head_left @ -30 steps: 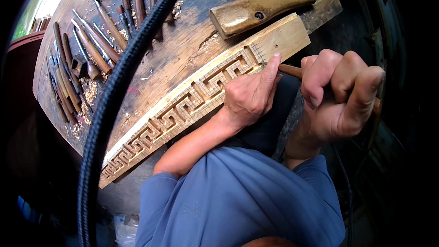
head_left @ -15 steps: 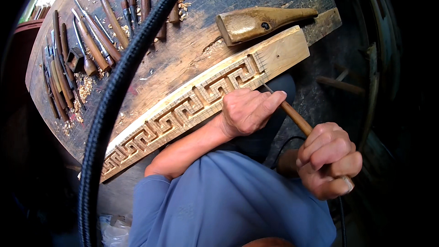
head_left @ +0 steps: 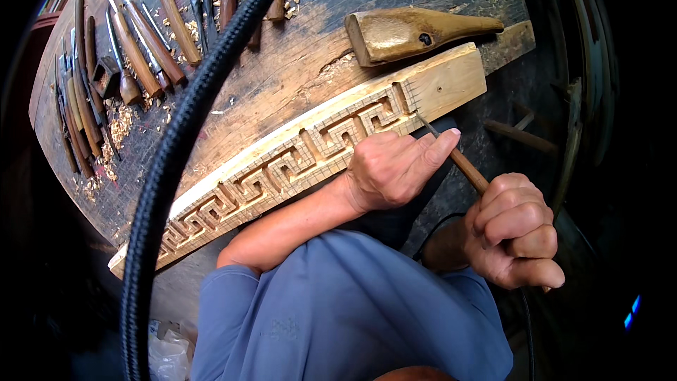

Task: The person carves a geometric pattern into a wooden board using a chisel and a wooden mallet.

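Note:
A long pale board (head_left: 458,77), carved with an angular meander pattern and pencilled grid, lies diagonally along the worktable's edge. A chisel (head_left: 467,169) with a wooden handle slants down-right from its steel tip at the lower edge of the carving's right end. My left hand (head_left: 398,169) is closed around the chisel near the blade, beside the board's lower edge, index finger along it. My right hand (head_left: 513,233) wraps its fingers round the handle, lower right. A heavy wooden mallet (head_left: 395,35) lies just above the board.
Several wooden-handled carving tools (head_left: 141,56) lie among shavings on the worktable (head_left: 211,127). A thick black braided cord (head_left: 176,148) crosses the view from top to bottom. Timber pieces (head_left: 522,137) stand in shadow at right. A plastic bag (head_left: 168,349) is at the bottom left.
My right hand has come down from high at the right, turning the chisel to slope toward the lower right. My left hand's fingertip has left the board's plain end for the chisel's shaft.

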`<action>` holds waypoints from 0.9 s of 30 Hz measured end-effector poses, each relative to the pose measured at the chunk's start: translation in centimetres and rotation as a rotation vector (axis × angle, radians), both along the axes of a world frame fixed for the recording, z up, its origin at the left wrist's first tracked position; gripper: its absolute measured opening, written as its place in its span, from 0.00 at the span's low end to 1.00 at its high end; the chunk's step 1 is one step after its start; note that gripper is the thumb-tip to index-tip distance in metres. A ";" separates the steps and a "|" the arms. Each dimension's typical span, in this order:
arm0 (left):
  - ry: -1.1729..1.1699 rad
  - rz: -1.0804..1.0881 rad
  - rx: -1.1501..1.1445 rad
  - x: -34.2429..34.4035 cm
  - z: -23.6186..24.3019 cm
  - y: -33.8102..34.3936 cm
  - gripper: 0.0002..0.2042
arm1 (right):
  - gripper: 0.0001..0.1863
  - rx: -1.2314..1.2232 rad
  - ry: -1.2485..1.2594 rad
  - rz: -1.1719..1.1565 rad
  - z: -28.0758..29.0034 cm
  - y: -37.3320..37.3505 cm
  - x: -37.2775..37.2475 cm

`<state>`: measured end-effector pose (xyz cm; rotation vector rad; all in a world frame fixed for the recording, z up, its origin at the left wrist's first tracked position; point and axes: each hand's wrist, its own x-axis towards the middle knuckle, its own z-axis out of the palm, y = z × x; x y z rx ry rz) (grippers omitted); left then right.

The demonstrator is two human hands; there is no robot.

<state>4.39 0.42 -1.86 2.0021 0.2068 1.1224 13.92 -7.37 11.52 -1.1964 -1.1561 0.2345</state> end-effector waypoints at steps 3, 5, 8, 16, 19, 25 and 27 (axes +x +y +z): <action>0.013 0.019 -0.007 0.1 0.2 0.0 0.22 | 0.37 -0.005 0.007 0.072 0.1 0.1 0.6; 0.011 0.034 -0.012 0.3 0.1 0.0 0.22 | 0.37 -0.010 0.031 0.093 0.2 0.2 0.9; 0.027 0.036 -0.017 0.3 0.3 0.0 0.22 | 0.37 -0.023 0.071 0.048 0.0 0.2 1.0; 0.054 0.075 -0.091 0.6 0.5 0.1 0.21 | 0.34 -0.036 0.089 -0.020 -1.2 2.1 -0.3; 0.026 0.064 -0.119 0.1 0.2 0.0 0.19 | 0.35 -0.027 0.052 0.019 -1.2 2.2 -0.9; 0.013 0.055 -0.073 -0.7 0.0 -0.1 0.19 | 0.34 -0.007 0.113 0.047 -0.6 2.0 -0.7; -0.015 0.025 -0.045 -0.9 0.0 0.1 0.20 | 0.34 0.015 0.102 0.089 -0.2 1.4 -0.8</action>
